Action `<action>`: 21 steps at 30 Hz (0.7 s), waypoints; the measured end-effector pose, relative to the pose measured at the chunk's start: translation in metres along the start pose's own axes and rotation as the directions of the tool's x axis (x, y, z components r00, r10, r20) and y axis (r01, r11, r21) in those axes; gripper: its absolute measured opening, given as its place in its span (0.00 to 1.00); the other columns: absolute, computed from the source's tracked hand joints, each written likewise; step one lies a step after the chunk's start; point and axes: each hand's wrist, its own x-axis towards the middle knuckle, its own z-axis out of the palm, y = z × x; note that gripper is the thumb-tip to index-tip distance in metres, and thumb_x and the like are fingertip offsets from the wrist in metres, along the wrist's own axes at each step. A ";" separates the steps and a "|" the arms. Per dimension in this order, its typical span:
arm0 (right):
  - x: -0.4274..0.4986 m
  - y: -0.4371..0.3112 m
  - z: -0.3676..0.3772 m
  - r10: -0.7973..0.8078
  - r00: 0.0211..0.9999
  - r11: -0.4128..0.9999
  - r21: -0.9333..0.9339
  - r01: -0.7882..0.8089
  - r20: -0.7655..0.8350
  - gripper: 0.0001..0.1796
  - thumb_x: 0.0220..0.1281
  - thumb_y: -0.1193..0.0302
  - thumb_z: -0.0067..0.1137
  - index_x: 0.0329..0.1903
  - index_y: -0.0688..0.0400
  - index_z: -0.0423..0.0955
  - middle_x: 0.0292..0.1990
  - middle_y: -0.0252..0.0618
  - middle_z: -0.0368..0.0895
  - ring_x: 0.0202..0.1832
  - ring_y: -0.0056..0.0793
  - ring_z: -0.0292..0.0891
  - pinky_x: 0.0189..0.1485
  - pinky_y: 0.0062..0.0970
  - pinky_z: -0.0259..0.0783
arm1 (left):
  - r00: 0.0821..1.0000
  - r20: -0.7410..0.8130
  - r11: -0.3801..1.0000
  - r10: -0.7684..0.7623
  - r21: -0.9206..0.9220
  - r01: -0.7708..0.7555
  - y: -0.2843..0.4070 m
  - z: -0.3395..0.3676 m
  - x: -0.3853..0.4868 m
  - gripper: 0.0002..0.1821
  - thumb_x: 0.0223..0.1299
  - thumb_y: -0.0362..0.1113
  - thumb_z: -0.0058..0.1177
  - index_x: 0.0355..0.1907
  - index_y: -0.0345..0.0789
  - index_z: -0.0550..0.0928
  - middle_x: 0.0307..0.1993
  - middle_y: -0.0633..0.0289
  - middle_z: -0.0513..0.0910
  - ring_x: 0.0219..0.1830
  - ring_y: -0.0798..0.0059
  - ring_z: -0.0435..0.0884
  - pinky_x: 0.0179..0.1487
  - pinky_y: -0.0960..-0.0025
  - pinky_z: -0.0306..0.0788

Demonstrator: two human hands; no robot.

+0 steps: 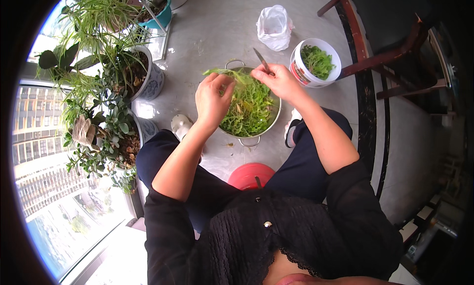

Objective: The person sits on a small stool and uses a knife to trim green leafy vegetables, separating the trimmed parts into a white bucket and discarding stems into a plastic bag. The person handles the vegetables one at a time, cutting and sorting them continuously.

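My left hand [214, 101] pinches a sprig of leafy greens [240, 76] above a round metal basin [274, 124] with two loop handles. Loose green leaves and stems [246, 112], some yellowish, fill much of the basin. A small knife [260, 58] is gripped in my right hand [279, 81], its blade pointing up and away from me. The right thumb and fingertips meet close to the sprig's right end; whether they pinch it too is unclear. The basin stands on the floor between my feet.
Beyond the basin, a white plastic bag [274, 31] stands open. Right of it is a white bucket [295, 64] containing greens [317, 62]. A dark wooden chair [389, 61] stands at right, potted plants [122, 127] by the window at left. Beneath me shows a red seat [249, 172].
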 end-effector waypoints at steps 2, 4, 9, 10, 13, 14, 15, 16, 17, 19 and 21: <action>-0.003 0.002 0.006 -0.006 0.999 1.000 0.024 0.004 0.054 0.13 0.66 0.63 0.60 0.41 0.62 0.80 0.30 0.24 0.76 0.31 0.11 0.67 0.35 0.18 0.66 | 0.999 0.009 0.997 0.044 0.061 -0.044 0.004 -0.001 0.000 0.05 0.55 0.31 0.60 0.34 0.33 0.83 0.29 0.60 0.79 0.29 0.68 0.79 0.36 0.67 0.72; -0.006 0.002 0.017 -0.060 0.998 0.995 0.086 0.058 0.020 0.12 0.62 0.66 0.64 0.34 0.64 0.79 0.23 0.25 0.76 0.26 0.12 0.68 0.31 0.19 0.67 | 0.995 0.004 0.990 0.101 0.095 -0.101 0.006 -0.002 0.000 0.05 0.55 0.31 0.60 0.34 0.33 0.83 0.30 0.60 0.79 0.28 0.68 0.79 0.35 0.67 0.72; -0.006 0.000 0.010 -0.053 0.998 0.993 0.110 0.050 0.020 0.08 0.63 0.69 0.62 0.36 0.62 0.77 0.27 0.23 0.76 0.29 0.09 0.68 0.33 0.17 0.66 | 0.999 0.005 0.998 0.045 0.034 -0.046 0.009 -0.002 -0.002 0.05 0.55 0.31 0.60 0.35 0.34 0.83 0.30 0.61 0.80 0.24 0.67 0.78 0.32 0.69 0.71; -0.005 0.000 0.006 -0.054 0.998 0.987 0.155 0.049 0.027 0.08 0.64 0.69 0.61 0.37 0.61 0.77 0.29 0.22 0.76 0.30 0.08 0.67 0.35 0.16 0.65 | 0.999 0.025 0.998 0.039 0.041 -0.040 0.009 -0.004 -0.002 0.05 0.55 0.30 0.59 0.35 0.33 0.83 0.30 0.61 0.80 0.24 0.68 0.77 0.31 0.70 0.71; -0.001 0.001 -0.007 -0.067 0.996 0.992 0.103 0.073 -0.056 0.07 0.64 0.70 0.60 0.37 0.60 0.78 0.29 0.22 0.76 0.30 0.08 0.67 0.35 0.15 0.65 | 0.996 0.086 1.000 -0.001 -0.009 0.002 0.004 -0.011 0.000 0.05 0.56 0.29 0.58 0.36 0.33 0.83 0.31 0.60 0.81 0.24 0.69 0.79 0.32 0.70 0.72; 0.000 0.002 -0.010 -0.086 0.994 0.991 0.101 0.093 -0.074 0.07 0.64 0.70 0.60 0.37 0.61 0.77 0.29 0.22 0.76 0.30 0.08 0.67 0.34 0.15 0.65 | 0.993 0.111 0.997 -0.028 -0.072 0.036 0.001 -0.013 0.001 0.05 0.57 0.29 0.57 0.36 0.34 0.83 0.31 0.59 0.82 0.26 0.66 0.80 0.33 0.68 0.72; 0.000 0.003 -0.012 -0.084 0.994 0.993 0.081 0.090 -0.076 0.07 0.64 0.70 0.60 0.37 0.61 0.77 0.29 0.22 0.76 0.30 0.08 0.67 0.34 0.15 0.65 | 0.989 0.141 0.988 -0.053 -0.137 0.073 -0.002 -0.015 0.001 0.05 0.57 0.28 0.56 0.37 0.34 0.83 0.31 0.59 0.82 0.28 0.64 0.81 0.34 0.67 0.73; -0.001 0.004 -0.013 -0.080 0.994 0.994 0.062 0.085 -0.079 0.07 0.64 0.70 0.60 0.37 0.61 0.77 0.29 0.22 0.76 0.30 0.08 0.67 0.34 0.15 0.65 | 0.985 0.163 0.983 -0.047 -0.170 0.075 -0.006 -0.017 0.003 0.06 0.57 0.26 0.55 0.38 0.33 0.82 0.32 0.58 0.83 0.27 0.69 0.81 0.35 0.71 0.73; -0.002 0.004 -0.014 -0.058 0.995 0.997 0.045 0.062 -0.081 0.07 0.64 0.69 0.60 0.37 0.61 0.77 0.29 0.22 0.76 0.29 0.08 0.67 0.34 0.15 0.65 | 0.977 0.207 0.976 -0.043 -0.199 0.085 -0.010 -0.020 0.003 0.06 0.57 0.25 0.55 0.38 0.31 0.82 0.32 0.59 0.83 0.28 0.74 0.80 0.36 0.73 0.73; -0.004 0.003 -0.013 -0.106 0.990 0.994 -0.045 0.102 -0.091 0.10 0.59 0.69 0.62 0.34 0.64 0.77 0.23 0.32 0.78 0.26 0.19 0.72 0.33 0.24 0.69 | 0.973 0.229 0.951 -0.026 -0.295 0.095 -0.018 -0.024 0.002 0.06 0.58 0.24 0.55 0.38 0.30 0.81 0.32 0.61 0.82 0.29 0.79 0.79 0.37 0.76 0.72; -0.008 0.001 -0.014 -0.076 0.995 0.973 -0.222 0.059 -0.069 0.10 0.58 0.68 0.61 0.35 0.63 0.77 0.24 0.37 0.79 0.26 0.24 0.74 0.34 0.27 0.71 | 0.947 0.304 0.887 -0.102 -0.404 0.225 -0.024 -0.027 0.002 0.05 0.60 0.23 0.54 0.39 0.29 0.81 0.32 0.66 0.81 0.33 0.84 0.78 0.41 0.79 0.71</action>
